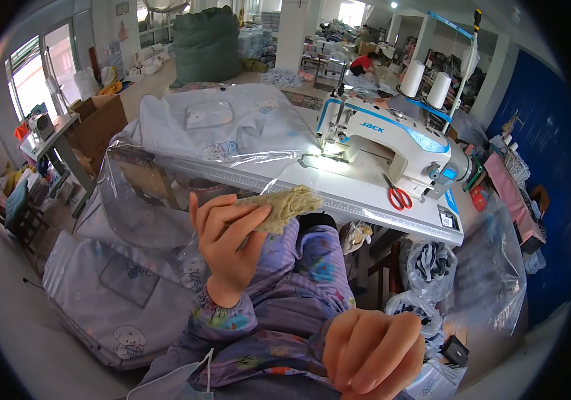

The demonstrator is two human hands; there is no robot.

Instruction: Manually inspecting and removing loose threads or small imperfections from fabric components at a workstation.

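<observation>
My left hand (232, 243) is raised over my lap, its fingers pinching a rough, crumpled yellow-green piece (290, 205); its material is hard to tell. That piece is held just in front of the sewing table's near edge. Low at the right, close to my body, my right hand (375, 350) has its fingers curled closed, and whatever may be inside them is hidden. A white and blue sewing machine (392, 137) stands on the white table (359, 177) with its lamp lit. Red-handled scissors (399, 197) lie by its base.
Pale grey printed fabric with clear plastic (232, 120) covers the table's left part; more such fabric (122, 300) lies at my left. Plastic bags of cloth scraps (430, 267) are at the right. Behind stand a large green sack (207, 47), a cardboard box (99, 127) and a person in red (362, 65).
</observation>
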